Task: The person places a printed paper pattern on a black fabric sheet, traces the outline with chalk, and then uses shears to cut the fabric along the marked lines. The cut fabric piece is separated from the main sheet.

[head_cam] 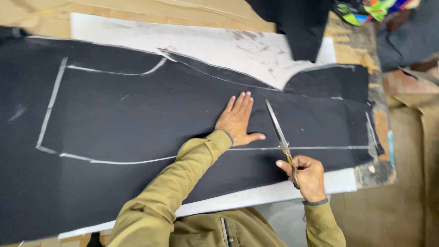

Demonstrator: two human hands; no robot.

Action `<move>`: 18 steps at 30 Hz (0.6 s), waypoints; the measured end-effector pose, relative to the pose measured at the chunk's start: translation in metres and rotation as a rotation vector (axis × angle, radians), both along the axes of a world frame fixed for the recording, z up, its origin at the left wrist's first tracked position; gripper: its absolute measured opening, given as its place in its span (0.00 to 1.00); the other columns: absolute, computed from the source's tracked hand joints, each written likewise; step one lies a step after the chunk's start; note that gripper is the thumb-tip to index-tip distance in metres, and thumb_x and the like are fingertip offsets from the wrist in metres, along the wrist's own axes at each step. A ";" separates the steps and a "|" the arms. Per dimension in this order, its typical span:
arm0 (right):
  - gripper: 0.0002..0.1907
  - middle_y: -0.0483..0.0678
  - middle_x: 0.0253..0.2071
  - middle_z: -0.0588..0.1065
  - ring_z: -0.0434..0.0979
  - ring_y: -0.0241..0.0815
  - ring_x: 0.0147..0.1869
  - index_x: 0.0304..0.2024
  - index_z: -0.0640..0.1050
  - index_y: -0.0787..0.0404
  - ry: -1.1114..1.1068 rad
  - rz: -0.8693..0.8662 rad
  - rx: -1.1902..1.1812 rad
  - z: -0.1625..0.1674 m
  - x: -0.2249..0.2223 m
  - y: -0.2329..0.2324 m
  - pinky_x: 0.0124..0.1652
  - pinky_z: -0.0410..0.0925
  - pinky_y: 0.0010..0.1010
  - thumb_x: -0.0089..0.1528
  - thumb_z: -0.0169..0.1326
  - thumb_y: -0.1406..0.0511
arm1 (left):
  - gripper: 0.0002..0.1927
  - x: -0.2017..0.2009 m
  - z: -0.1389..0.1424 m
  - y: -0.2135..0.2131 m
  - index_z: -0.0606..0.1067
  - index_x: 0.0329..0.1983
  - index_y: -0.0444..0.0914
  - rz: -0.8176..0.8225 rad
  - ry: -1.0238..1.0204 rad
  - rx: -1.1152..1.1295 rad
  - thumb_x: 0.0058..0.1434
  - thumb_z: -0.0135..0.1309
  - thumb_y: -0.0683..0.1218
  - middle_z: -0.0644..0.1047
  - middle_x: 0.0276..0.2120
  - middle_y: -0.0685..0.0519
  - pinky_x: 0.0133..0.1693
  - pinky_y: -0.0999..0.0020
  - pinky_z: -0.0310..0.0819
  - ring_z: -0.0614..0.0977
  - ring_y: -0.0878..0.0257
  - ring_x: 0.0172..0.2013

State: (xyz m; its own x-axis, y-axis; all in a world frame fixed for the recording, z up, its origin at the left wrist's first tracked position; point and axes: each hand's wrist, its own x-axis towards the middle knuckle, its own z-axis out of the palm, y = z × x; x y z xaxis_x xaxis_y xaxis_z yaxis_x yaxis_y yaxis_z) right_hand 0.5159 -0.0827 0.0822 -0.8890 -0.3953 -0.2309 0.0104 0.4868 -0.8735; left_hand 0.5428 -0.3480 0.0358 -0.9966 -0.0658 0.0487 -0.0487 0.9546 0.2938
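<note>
A large sheet of black cloth lies flat across the work table, marked with white chalk outlines. My left hand presses flat on the cloth, fingers together and thumb out, just above a long chalk line. My right hand grips the handles of long metal scissors, whose shut blades point away from me over the cloth, just right of my left hand. Both arms wear olive sleeves.
White paper covers the table under the cloth. Another black piece lies at the far edge, with colourful fabric beyond it. The worn table end is at the right, then the brown floor.
</note>
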 end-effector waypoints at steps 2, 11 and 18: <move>0.21 0.39 0.16 0.63 0.56 0.28 0.19 0.16 0.69 0.61 -0.027 -0.154 0.030 0.002 0.007 0.057 0.19 0.51 0.23 0.54 0.70 0.67 | 0.62 -0.011 -0.013 0.057 0.50 0.74 0.26 -0.166 0.050 0.052 0.59 0.37 0.82 0.47 0.75 0.36 0.72 0.50 0.34 0.44 0.46 0.76; 0.20 0.38 0.15 0.63 0.57 0.27 0.18 0.17 0.70 0.62 0.133 -0.481 0.142 0.013 -0.028 0.249 0.20 0.52 0.22 0.53 0.70 0.67 | 0.62 -0.094 -0.034 0.245 0.48 0.74 0.26 -0.604 -0.026 0.105 0.58 0.34 0.82 0.46 0.75 0.37 0.72 0.54 0.32 0.42 0.48 0.75; 0.23 0.37 0.18 0.60 0.52 0.28 0.23 0.19 0.68 0.65 0.217 -0.456 0.199 0.004 -0.149 0.389 0.24 0.50 0.24 0.55 0.71 0.65 | 0.59 -0.183 -0.046 0.356 0.50 0.74 0.27 -0.624 0.083 0.108 0.59 0.39 0.79 0.48 0.75 0.38 0.72 0.53 0.34 0.44 0.48 0.75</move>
State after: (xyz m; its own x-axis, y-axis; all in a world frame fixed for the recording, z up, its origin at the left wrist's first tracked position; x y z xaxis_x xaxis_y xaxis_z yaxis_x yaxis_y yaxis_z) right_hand 0.3667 0.3067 0.0864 -0.9958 0.0743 -0.0538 0.0887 0.6315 -0.7703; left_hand 0.3600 0.0078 -0.0106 -0.8425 0.5166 0.1527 0.5335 0.7609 0.3694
